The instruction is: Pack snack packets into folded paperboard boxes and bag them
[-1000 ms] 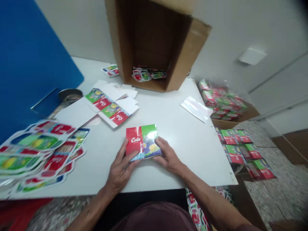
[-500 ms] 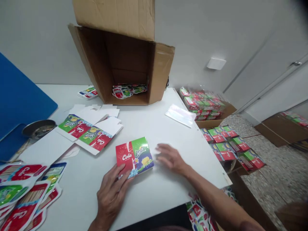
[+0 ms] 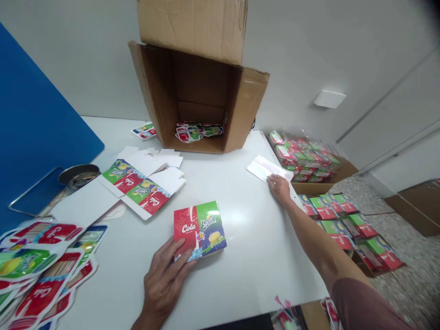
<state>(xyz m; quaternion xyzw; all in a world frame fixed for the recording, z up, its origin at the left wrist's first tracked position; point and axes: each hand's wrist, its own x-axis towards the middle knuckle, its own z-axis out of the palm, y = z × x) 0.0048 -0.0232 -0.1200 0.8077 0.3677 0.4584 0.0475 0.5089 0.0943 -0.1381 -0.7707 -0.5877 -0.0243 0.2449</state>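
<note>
A small printed carton [image 3: 200,230], red with "Cola" and green-blue with "Sprite", lies on the white table. My left hand [image 3: 168,277] is at its lower left corner, fingers closed over the top face and near edge. Farther right, my right hand [image 3: 280,187] has reached to a stack of thin, shiny plastic bags [image 3: 261,167]. Its fingers are bent together on the stack's near right edge; whether they have separated a single bag cannot be made out.
Flattened cartons [image 3: 140,189] and pouch-shaped packs [image 3: 41,270] lie left, near a dark bowl [image 3: 80,174] and blue panel [image 3: 44,105]. An open cardboard box [image 3: 202,105] stands behind. Past the right edge are packed cartons [image 3: 302,153] and more finished cartons [image 3: 343,224].
My right hand has moved from beside the carton, away and to the right, onto the plastic bags. My left hand stays on the carton. The view has shifted left.
</note>
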